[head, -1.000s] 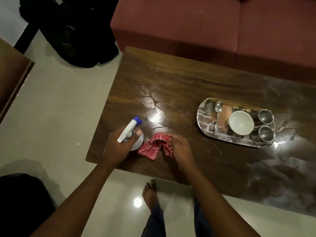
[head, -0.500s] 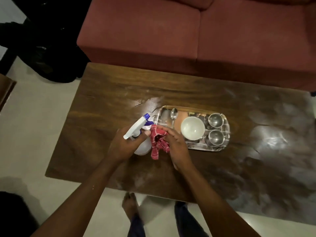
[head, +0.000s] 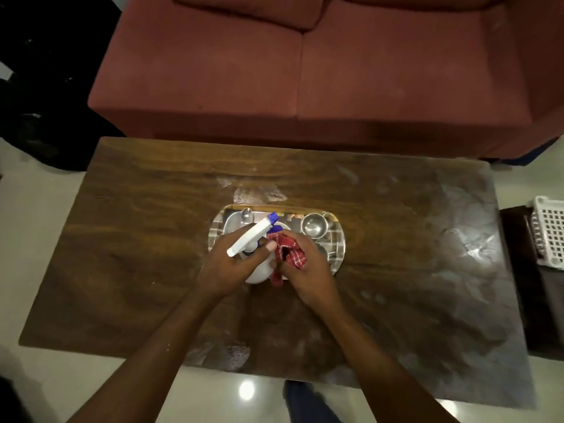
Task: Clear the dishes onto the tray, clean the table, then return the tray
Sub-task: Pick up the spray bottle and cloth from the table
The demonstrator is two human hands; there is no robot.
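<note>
My left hand grips a white spray bottle with a blue nozzle, held over the steel tray in the middle of the dark wooden table. My right hand holds a bunched red checked cloth right beside the bottle. On the tray I see a spoon at the far left and a steel cup at the far right. My hands hide the rest of the tray's contents.
A dark red sofa runs along the table's far side. A white slotted basket sits on a low stand at the right. Black bags lie on the floor at the left. The tabletop shows wet smears at the right.
Both hands with bottle and cloth moved from the table's left front corner to above the tray. My view shifted right, and the cloth is now lifted off the table.
</note>
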